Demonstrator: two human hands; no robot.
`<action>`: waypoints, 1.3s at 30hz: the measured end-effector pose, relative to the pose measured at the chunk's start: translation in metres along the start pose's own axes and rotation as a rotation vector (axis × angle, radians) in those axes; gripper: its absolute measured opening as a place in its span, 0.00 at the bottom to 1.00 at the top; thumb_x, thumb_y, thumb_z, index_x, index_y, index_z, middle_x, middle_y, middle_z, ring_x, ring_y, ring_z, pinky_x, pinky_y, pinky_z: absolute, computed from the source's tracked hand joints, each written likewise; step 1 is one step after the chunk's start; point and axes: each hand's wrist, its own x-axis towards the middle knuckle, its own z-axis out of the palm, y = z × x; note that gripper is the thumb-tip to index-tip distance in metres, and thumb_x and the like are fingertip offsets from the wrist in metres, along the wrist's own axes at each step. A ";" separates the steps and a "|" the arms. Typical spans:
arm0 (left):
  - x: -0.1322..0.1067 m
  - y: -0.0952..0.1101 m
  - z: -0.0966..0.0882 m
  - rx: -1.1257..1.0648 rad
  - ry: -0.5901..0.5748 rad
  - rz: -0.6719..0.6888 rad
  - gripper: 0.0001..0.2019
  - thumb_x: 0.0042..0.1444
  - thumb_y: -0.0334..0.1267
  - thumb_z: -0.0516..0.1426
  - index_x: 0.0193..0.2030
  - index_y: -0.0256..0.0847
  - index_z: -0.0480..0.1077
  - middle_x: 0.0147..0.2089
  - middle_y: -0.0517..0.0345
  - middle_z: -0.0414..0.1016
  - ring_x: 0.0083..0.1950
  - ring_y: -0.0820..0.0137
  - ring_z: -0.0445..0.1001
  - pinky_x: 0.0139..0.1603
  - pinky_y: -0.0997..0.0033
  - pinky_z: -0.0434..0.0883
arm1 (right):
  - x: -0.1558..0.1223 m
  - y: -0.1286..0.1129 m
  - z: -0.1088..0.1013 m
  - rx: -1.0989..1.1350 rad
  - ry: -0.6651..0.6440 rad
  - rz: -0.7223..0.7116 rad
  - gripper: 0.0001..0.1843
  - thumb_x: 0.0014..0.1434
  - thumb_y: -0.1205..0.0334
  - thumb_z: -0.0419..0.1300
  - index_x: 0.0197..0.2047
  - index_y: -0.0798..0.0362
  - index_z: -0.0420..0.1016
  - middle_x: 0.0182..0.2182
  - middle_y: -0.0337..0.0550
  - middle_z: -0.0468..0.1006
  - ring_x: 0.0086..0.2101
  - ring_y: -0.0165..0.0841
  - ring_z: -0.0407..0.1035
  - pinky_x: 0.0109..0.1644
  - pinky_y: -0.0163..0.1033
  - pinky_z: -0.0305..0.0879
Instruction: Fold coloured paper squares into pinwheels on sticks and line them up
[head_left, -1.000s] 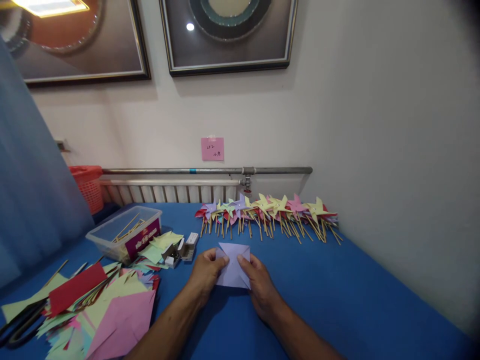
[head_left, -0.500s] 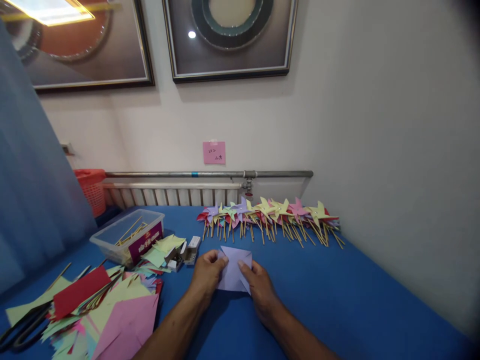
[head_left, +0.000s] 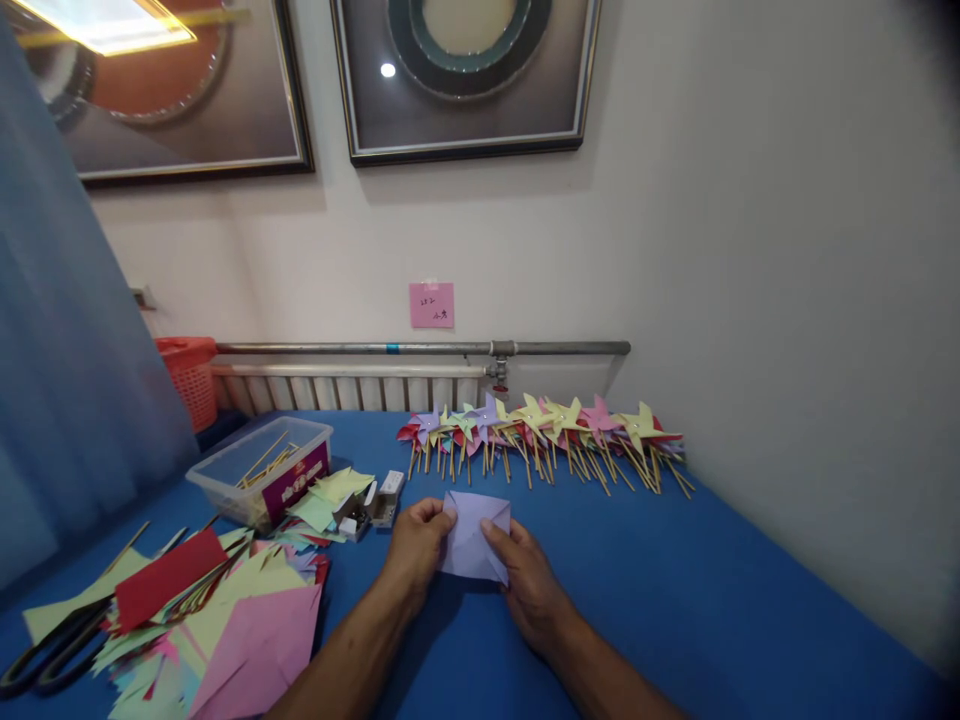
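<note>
Left hand (head_left: 417, 540) and right hand (head_left: 529, 575) pinching purple paper square (head_left: 474, 548), thumbs on top

"What colour is the square (head_left: 471, 553)?"

"Pale purple. The table (head_left: 675, 600) is plain deep blue."

"And the papers (head_left: 241, 588), near left?"

"Red, pale yellow and mint, with a pink sheet (head_left: 262, 640) nearest. The scissors (head_left: 73, 665) have black handles."

"The tub (head_left: 229, 503)?"

"Clear, its purple label (head_left: 298, 484) lettered in white. The sticks (head_left: 264, 465) inside are tan."

"The pinwheels (head_left: 564, 417) at the far side?"

"Lavender, mint, pale yellow, pink and red, on tan stems."

"Far left?"

"A coral-red basket (head_left: 193, 388) with a grid of holes, and a plain blue curtain (head_left: 71, 350)."

"The wall (head_left: 510, 245)?"

"Off-white. Its note (head_left: 431, 307) is pink with dark writing; the grey pipe (head_left: 322, 349) has a bright blue band (head_left: 392, 349)."
</note>
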 end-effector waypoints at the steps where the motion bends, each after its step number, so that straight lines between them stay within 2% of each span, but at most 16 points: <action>1: 0.000 0.000 0.000 -0.003 -0.004 0.000 0.20 0.34 0.50 0.70 0.24 0.38 0.70 0.18 0.64 0.68 0.19 0.77 0.59 0.22 0.75 0.54 | -0.002 -0.003 0.003 0.025 -0.010 0.008 0.25 0.50 0.47 0.73 0.46 0.55 0.79 0.36 0.47 0.85 0.38 0.44 0.79 0.43 0.45 0.73; 5: 0.002 -0.003 -0.002 -0.017 0.003 -0.004 0.21 0.33 0.51 0.70 0.24 0.38 0.69 0.19 0.64 0.68 0.19 0.77 0.60 0.22 0.75 0.55 | -0.006 -0.009 0.007 0.064 -0.026 0.005 0.24 0.51 0.49 0.73 0.46 0.55 0.79 0.37 0.48 0.86 0.39 0.44 0.80 0.43 0.45 0.73; 11: 0.003 -0.005 -0.004 -0.060 0.003 -0.030 0.23 0.32 0.52 0.72 0.27 0.37 0.71 0.21 0.62 0.72 0.21 0.75 0.65 0.24 0.74 0.61 | -0.001 -0.002 0.001 0.048 0.011 -0.001 0.24 0.48 0.51 0.74 0.45 0.55 0.80 0.37 0.47 0.86 0.37 0.44 0.80 0.38 0.43 0.72; 15: 0.002 -0.004 -0.005 -0.130 -0.019 -0.066 0.23 0.35 0.52 0.72 0.28 0.37 0.71 0.21 0.62 0.72 0.21 0.74 0.66 0.24 0.74 0.62 | 0.000 -0.001 0.001 0.046 0.016 -0.010 0.23 0.47 0.52 0.75 0.43 0.54 0.81 0.36 0.46 0.86 0.36 0.43 0.80 0.43 0.45 0.73; 18: 0.002 -0.004 -0.004 -0.180 -0.067 -0.076 0.22 0.33 0.49 0.73 0.27 0.37 0.70 0.21 0.60 0.74 0.22 0.73 0.69 0.26 0.73 0.64 | 0.000 -0.001 0.001 0.030 0.009 -0.014 0.23 0.48 0.51 0.74 0.43 0.55 0.81 0.37 0.47 0.86 0.36 0.42 0.79 0.44 0.45 0.73; 29: 0.006 -0.006 -0.006 -0.159 -0.027 -0.049 0.22 0.30 0.48 0.73 0.25 0.37 0.70 0.20 0.60 0.74 0.21 0.74 0.68 0.24 0.74 0.63 | 0.010 0.012 -0.007 0.005 -0.006 -0.029 0.24 0.51 0.46 0.72 0.44 0.55 0.80 0.34 0.46 0.85 0.34 0.41 0.78 0.41 0.43 0.71; 39: 0.004 -0.004 -0.006 -0.165 -0.016 -0.051 0.22 0.30 0.48 0.73 0.25 0.37 0.70 0.20 0.60 0.74 0.21 0.73 0.68 0.25 0.73 0.63 | 0.004 0.006 -0.003 0.012 -0.023 -0.033 0.23 0.50 0.48 0.73 0.44 0.54 0.81 0.35 0.46 0.85 0.35 0.41 0.78 0.44 0.44 0.71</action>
